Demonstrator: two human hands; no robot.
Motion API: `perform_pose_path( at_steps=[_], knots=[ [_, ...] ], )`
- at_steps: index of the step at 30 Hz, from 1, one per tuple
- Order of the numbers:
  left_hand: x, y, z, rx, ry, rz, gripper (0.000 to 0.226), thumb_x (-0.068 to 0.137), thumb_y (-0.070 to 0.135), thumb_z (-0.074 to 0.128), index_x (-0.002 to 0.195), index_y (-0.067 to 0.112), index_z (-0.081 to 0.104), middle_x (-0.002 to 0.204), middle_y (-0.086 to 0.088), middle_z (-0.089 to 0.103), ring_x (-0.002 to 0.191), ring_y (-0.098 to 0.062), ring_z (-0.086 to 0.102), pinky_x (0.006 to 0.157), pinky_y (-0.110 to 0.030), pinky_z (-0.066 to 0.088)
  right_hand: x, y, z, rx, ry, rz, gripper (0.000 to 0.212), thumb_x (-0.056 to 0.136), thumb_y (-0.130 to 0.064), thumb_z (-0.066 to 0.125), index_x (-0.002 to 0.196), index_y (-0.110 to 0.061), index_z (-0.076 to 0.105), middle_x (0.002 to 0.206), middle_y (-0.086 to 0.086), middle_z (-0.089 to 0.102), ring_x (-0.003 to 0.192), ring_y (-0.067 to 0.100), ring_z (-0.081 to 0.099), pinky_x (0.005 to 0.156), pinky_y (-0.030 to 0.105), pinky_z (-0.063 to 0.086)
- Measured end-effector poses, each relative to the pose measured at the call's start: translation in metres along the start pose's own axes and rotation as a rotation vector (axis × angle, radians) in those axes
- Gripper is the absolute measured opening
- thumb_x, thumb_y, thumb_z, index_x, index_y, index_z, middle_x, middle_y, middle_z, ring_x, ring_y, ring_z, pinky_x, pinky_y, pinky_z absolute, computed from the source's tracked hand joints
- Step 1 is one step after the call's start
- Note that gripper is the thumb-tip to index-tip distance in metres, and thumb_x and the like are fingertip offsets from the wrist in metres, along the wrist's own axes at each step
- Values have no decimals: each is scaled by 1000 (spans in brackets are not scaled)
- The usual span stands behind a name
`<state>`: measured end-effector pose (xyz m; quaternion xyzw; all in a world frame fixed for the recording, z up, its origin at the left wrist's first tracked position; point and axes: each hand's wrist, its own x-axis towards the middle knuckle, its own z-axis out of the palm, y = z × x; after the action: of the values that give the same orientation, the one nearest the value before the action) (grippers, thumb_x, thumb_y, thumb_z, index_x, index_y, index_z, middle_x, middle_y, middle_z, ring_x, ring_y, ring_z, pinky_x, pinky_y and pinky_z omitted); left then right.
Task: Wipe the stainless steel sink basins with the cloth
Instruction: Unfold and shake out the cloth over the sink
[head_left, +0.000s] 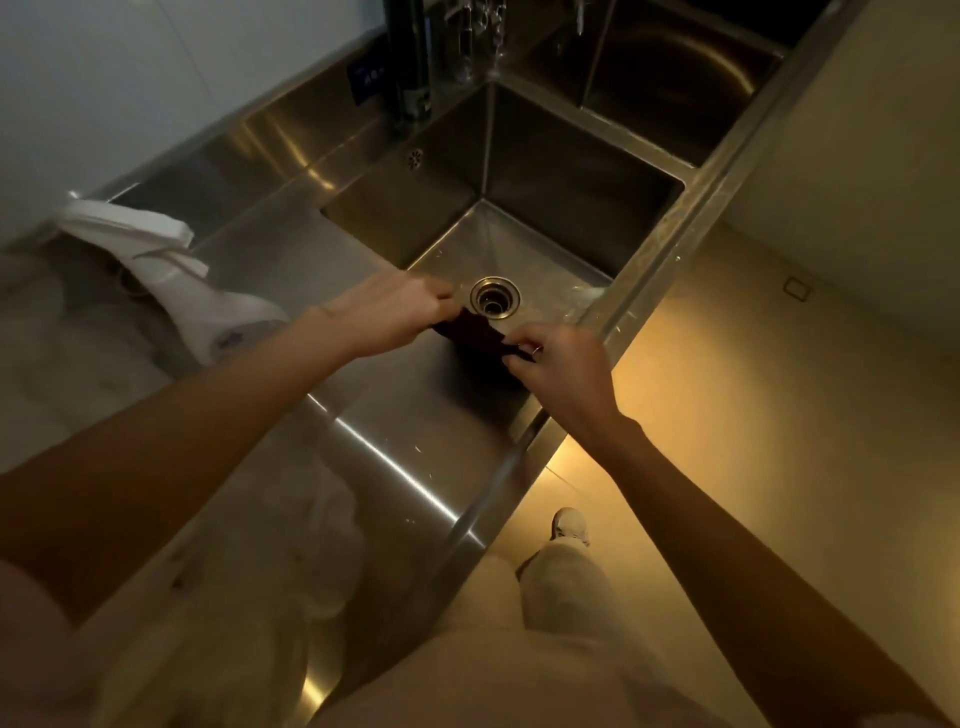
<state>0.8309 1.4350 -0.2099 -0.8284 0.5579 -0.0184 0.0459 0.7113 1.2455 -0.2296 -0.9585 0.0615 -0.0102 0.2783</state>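
Observation:
A dark cloth (475, 336) is stretched between both hands above the near basin (550, 171) of the stainless steel sink. My left hand (387, 314) grips the cloth's left end. Its right end is pinched by my right hand (563, 371), just inside the basin's front rim. The round drain (495, 296) sits just beyond the cloth. A second basin (675, 78) lies further back, dark and partly out of view.
A black faucet column (410, 62) rises at the back of the near basin. White paper items (156, 260) lie on the steel drainboard (291, 260) at left. A crumpled white plastic bag (301, 545) sits on the near counter. The tiled floor (779, 415) is at right.

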Motion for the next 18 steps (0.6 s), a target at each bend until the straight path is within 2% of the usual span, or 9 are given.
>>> perform_pose_path(
  at_steps=[4, 8, 13, 18],
  knots=[
    [-21, 2, 20, 3, -16, 43, 20, 82, 0, 61, 100, 7, 65, 89, -14, 61, 80, -33, 60, 53, -34, 40, -23, -8, 32, -20, 25, 12, 25, 87, -23, 64, 112, -22, 67, 105, -1, 69, 95, 13, 63, 81, 27, 50],
    [-36, 7, 46, 18, -72, 53, 27, 84, 3, 59, 110, 10, 64, 97, -12, 61, 87, -30, 59, 57, -38, 48, -40, -9, 63, -54, 24, 15, 25, 89, -25, 62, 114, -21, 66, 105, -2, 66, 93, 10, 62, 75, 16, 39],
    [-47, 11, 66, 13, -125, 47, 27, 83, 0, 60, 108, 8, 66, 96, -13, 61, 90, -33, 59, 56, -37, 43, -51, -9, 89, -63, -1, 48, 26, 91, -24, 61, 116, -19, 65, 107, -1, 65, 94, 13, 62, 76, 20, 44],
    [-48, 20, 74, 46, -223, -17, 34, 95, 10, 43, 126, 16, 55, 114, -7, 56, 106, -26, 52, 67, -36, 46, -54, -8, 93, -115, -75, 7, 29, 93, -27, 58, 121, -18, 63, 110, 1, 65, 96, 15, 63, 77, 25, 50]
  ],
)
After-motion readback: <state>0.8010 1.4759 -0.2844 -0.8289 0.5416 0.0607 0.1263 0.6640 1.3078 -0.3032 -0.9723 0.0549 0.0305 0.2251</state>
